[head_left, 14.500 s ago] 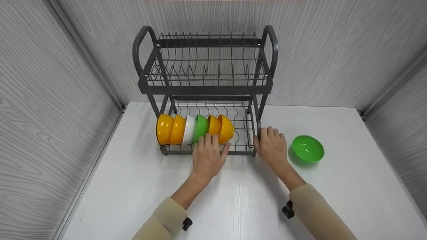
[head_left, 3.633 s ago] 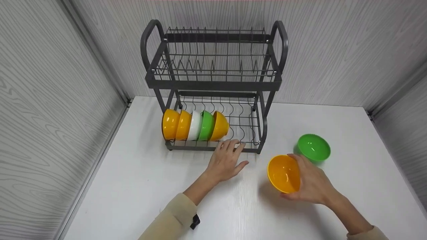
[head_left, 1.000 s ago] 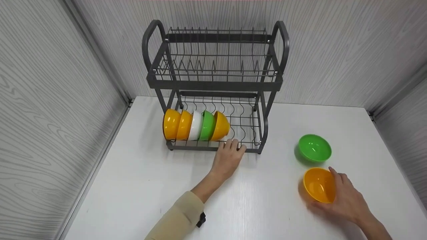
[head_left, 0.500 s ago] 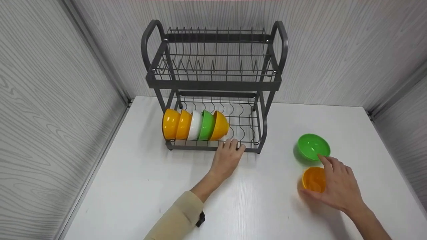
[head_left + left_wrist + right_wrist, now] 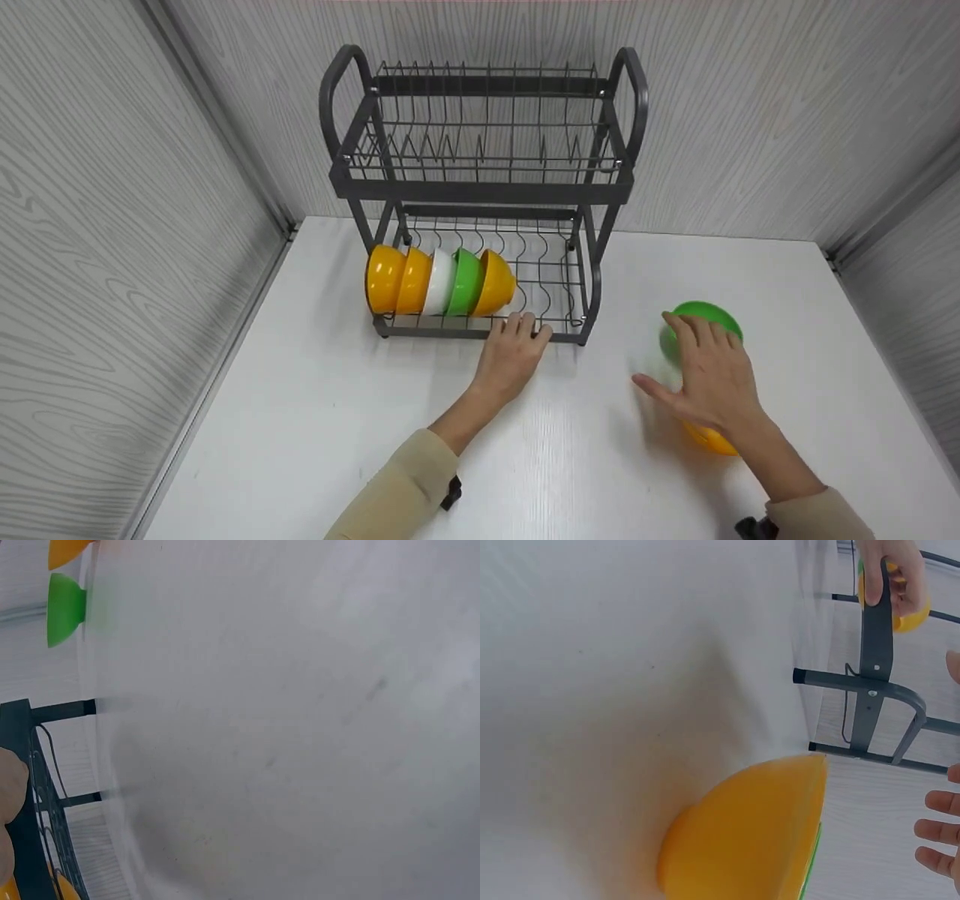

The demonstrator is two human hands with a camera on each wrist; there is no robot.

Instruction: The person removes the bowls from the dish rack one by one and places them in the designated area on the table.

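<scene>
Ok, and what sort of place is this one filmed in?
Probably a staged recording booth rather than a lived-in kitchen: flat grey wood-grain panels enclose a plain white table on three sides, and a dark grey two-tier wire dish rack stands on it.

Bowl row (image 5: 441, 282) on lower rack tier (image 5: 450, 333), front bowl (image 5: 712, 442) at right, rear bowl (image 5: 703, 308) behind it

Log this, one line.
left hand: grips dark metal rack; right hand: empty, near round green bowl, round orange bowl; lower tier: five round bowls, orange/white/green
</scene>
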